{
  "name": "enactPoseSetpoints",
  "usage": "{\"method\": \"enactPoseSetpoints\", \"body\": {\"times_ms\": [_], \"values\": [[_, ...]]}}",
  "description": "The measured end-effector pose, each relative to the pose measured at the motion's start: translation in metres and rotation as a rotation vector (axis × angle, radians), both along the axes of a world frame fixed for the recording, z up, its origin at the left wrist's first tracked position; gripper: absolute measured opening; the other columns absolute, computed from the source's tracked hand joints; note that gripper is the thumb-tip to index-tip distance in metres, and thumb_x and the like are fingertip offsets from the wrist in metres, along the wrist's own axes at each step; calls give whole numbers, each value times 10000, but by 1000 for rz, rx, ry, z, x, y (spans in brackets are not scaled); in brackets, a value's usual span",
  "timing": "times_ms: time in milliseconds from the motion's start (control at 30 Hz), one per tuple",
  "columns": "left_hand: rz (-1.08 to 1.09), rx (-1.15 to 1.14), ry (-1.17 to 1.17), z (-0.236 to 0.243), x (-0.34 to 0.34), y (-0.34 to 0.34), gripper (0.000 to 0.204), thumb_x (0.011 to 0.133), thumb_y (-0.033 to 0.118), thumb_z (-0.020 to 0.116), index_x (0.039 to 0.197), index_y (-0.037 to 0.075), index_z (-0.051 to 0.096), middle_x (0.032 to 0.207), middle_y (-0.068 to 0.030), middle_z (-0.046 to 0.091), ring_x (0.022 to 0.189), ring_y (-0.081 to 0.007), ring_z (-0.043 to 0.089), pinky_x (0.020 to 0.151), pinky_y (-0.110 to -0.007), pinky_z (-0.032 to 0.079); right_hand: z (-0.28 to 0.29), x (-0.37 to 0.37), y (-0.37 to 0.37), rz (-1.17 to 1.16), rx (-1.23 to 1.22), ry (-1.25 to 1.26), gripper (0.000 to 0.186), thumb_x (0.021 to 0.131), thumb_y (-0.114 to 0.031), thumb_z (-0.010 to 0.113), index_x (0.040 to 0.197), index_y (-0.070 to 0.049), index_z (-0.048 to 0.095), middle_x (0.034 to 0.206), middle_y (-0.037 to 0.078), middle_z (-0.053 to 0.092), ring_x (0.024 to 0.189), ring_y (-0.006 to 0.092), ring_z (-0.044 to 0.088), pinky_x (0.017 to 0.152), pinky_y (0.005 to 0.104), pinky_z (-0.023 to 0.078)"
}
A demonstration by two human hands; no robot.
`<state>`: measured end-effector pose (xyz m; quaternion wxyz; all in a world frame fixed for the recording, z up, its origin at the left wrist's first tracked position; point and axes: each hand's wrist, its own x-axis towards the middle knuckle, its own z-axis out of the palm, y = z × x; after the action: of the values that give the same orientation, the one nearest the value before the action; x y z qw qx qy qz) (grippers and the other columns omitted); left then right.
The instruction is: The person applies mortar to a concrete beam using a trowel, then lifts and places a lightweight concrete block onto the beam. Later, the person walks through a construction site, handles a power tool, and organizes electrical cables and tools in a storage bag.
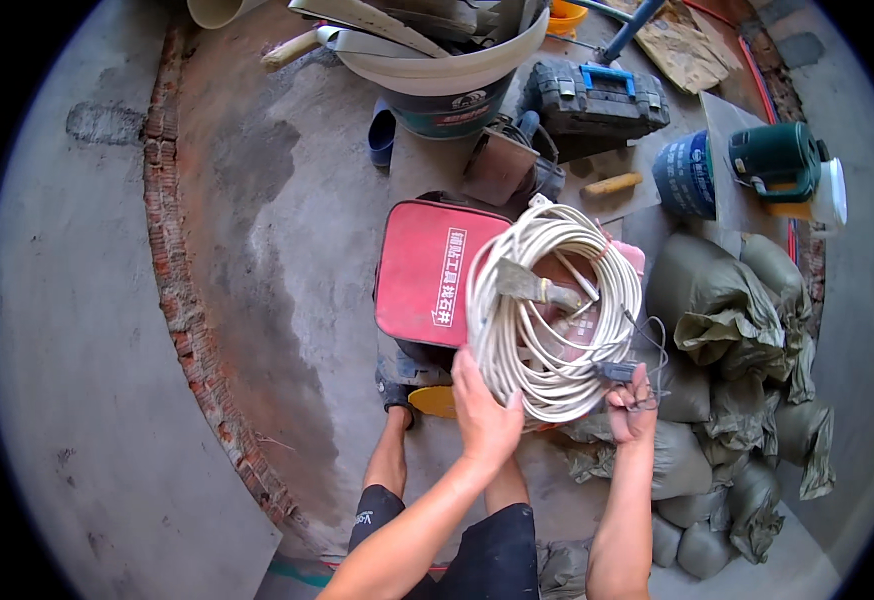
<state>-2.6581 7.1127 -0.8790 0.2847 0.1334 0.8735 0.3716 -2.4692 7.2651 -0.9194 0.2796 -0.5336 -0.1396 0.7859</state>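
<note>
A thick coil of white cable [500,345] lies beside and partly over a red square tool bag [417,265]. A putty knife [519,281] with a broad, dirty blade lies across the middle of the coil. My left hand [487,412] rests against the coil's lower left side, next to the bag's corner, with its fingers stretched out and thumb apart. At the coil's lower right, my right hand [634,408] has its fingers curled round a thin grey wire [662,345]. A small dark block-shaped piece [615,371] sits at its fingertips. What lies under the coil is mostly hidden.
Ahead stands a big bucket [447,90] full of tools, with a black toolbox [597,105] to its right. Filled green-grey sacks [727,300] pile up at the right. A blue bucket [684,175] and green jug [775,160] stand beyond. A broken brick edge [172,250] runs along the left.
</note>
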Motion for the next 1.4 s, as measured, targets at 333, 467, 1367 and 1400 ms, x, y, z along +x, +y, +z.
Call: {"method": "enactPoseSetpoints", "body": {"times_ms": [333, 467, 1367, 1400], "values": [[-212, 27, -185, -31, 19, -21, 815, 702, 49, 623, 1424, 9, 247, 1385, -224, 372, 1275, -374, 376, 1086, -383, 291, -3, 12, 38, 85, 196, -278, 236, 943, -269, 566, 1063, -67, 536, 756, -41, 506, 514, 37, 377, 484, 219, 356], [541, 231, -734, -59, -18, -52, 837, 751, 172, 697, 1427, 11, 231, 1351, -187, 435, 1243, -316, 428, 1012, -437, 361, 19, 13, 45, 102, 240, -318, 281, 943, -232, 566, 1106, -10, 509, 876, 19, 566, 571, 49, 449, 493, 225, 384], [567, 512, -715, -97, -209, -88, 459, 969, 407, 438, 1242, 40, 482, 1176, -98, 578, 1053, -220, 567, 886, -365, 424, 47, -56, 8, 435, 497, -809, 502, 868, -88, 439, 1358, -8, 365, 1346, 147, 449, 1238, 234, 435, 1041, 350, 315], [560, 515, -718, -99, -206, -93, 465, 967, 406, 442, 1252, 42, 480, 1183, -98, 577, 1071, -220, 558, 893, -367, 418, 45, -53, 7, 431, 494, -831, 502, 866, -86, 443, 1356, -3, 368, 1352, 156, 440, 1237, 237, 434, 1040, 346, 316]]}}
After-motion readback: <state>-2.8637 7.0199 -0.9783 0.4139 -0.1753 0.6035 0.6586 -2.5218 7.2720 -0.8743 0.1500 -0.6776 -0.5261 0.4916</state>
